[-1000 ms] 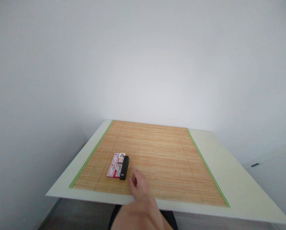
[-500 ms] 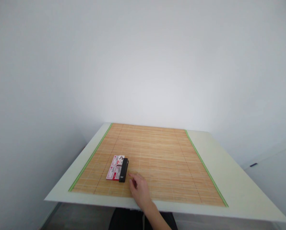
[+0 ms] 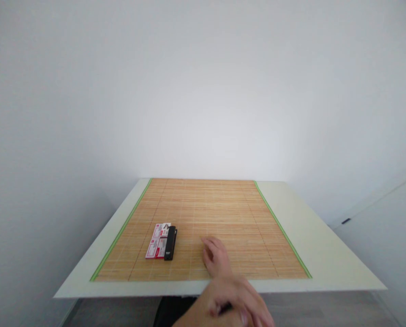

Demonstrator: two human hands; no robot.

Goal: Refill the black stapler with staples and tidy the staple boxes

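A black stapler [image 3: 170, 243] lies on the bamboo mat, its long side against small white-and-pink printed boxes [image 3: 157, 247]. To the right of the stapler, apart from it, my right hand [image 3: 217, 258] rests at the mat's near part, fingers loosely bent and nothing visible in them. My left hand [image 3: 235, 297] is in front of my right wrist and forearm, low in the view and blurred by motion. Its fingers point right, with a gap between thumb and fingers and no object showing there. Whether it touches the right arm I cannot tell.
The bamboo mat [image 3: 203, 204] with green edges covers the middle of a white table [image 3: 301, 204]. A white wall [image 3: 203, 91] stands behind the table. At the right is a low white panel with a dark handle [image 3: 346, 221]. Grey floor shows below the near edge.
My right hand has moved right, away from the stapler. My left hand has come into view from below, in front of the right forearm. The view has shifted slightly; stapler and boxes keep their arrangement.
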